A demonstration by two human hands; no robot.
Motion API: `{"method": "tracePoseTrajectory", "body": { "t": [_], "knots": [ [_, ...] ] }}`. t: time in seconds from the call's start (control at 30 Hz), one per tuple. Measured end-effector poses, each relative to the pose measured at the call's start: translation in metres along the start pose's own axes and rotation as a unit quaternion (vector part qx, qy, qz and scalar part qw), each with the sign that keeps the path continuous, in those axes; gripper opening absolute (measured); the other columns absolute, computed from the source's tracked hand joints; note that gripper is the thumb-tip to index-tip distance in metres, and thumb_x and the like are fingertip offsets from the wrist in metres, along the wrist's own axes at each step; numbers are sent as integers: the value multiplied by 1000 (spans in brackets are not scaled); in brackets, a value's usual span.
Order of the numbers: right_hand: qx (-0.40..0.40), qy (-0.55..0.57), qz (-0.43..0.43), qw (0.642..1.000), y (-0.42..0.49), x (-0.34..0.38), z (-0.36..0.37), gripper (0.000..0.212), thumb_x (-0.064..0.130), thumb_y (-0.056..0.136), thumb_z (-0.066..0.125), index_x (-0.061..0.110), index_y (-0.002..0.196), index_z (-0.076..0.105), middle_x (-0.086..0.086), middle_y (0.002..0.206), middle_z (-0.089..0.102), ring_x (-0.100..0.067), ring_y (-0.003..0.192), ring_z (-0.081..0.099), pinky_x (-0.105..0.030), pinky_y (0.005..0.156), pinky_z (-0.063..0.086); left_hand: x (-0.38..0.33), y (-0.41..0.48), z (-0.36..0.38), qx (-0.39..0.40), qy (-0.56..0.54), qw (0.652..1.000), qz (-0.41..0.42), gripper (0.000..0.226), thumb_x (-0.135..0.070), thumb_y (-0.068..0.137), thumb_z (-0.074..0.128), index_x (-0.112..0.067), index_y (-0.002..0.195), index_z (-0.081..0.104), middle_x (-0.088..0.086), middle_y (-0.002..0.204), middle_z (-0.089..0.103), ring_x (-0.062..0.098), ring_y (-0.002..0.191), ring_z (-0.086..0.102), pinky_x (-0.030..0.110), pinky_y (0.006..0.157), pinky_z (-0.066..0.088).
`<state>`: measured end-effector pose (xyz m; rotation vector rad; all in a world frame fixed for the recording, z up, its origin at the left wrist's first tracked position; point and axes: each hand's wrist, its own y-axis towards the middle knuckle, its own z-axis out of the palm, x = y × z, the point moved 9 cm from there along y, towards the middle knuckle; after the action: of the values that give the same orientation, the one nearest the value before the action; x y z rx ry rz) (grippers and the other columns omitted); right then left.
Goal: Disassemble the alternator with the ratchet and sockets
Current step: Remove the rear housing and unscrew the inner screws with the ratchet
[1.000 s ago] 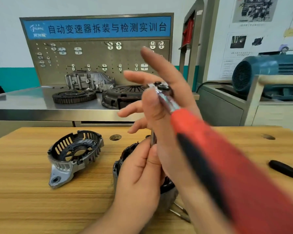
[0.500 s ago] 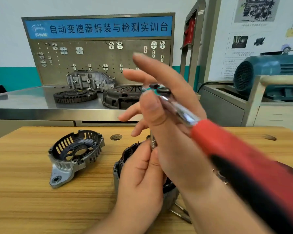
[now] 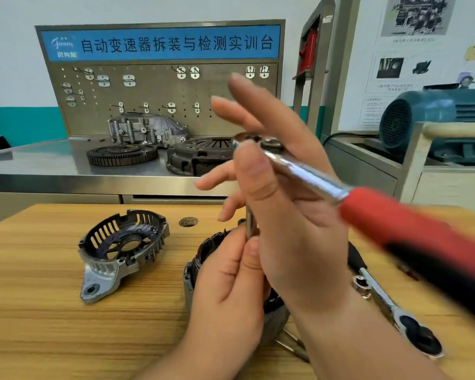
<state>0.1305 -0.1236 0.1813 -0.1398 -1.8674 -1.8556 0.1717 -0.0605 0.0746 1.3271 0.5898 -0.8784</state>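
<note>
Glossy chromed, red-handled ratchet (image 3: pixel 307 174) and bright metal extension bar (image 3: pixel 250 223); dull grey cast-metal alternator end cover (image 3: pixel 104 267) on the smooth, grained light wooden tabletop (image 3: pixel 39 338); brushed, faintly reflective steel workbench (image 3: pixel 39 163) beyond its far edge.

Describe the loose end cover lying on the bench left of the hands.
The cover is a cup-shaped grey metal casting, dark inside, with slotted vents round its wall, a round centre hole and a lug with a bolt hole pointing toward the camera. It lies open side up, slightly tilted, on the wooden bench, which alone touches it.
</note>
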Motion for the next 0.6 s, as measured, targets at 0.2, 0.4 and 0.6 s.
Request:
{"method": "tracePoseTrajectory", "body": {
  "t": [0.2,0.4,0.6],
  "knots": [
    [71,-59,194,977,8,-46,3,76,77,79,23,19,114,57,-16,115,64,-29,82,67,-16,55,44,-7,0,5,18,-16,1000,2,25,-53,79,52,-35,80,69,-1,51,52,4,47,48,20,45,38],
    [48,129,142,980,0,-33,1,47,55,90,37,29,124,57,-12,105,72,-19,59,65,-29,53,47,-15,-1,12,60,-45,997,31,31,-64,79,57,-34,80,67,-9,53,48,1,45,41,16,42,34],
    [156,-257,217,929,5,-56,3,77,67,92,14,5,105,59,-25,115,60,-34,104,63,-15,52,42,-7,-1,1,4,16,999,40,19,-34,89,53,-34,82,70,2,60,59,7,55,52,25,50,42]
  ]
}}
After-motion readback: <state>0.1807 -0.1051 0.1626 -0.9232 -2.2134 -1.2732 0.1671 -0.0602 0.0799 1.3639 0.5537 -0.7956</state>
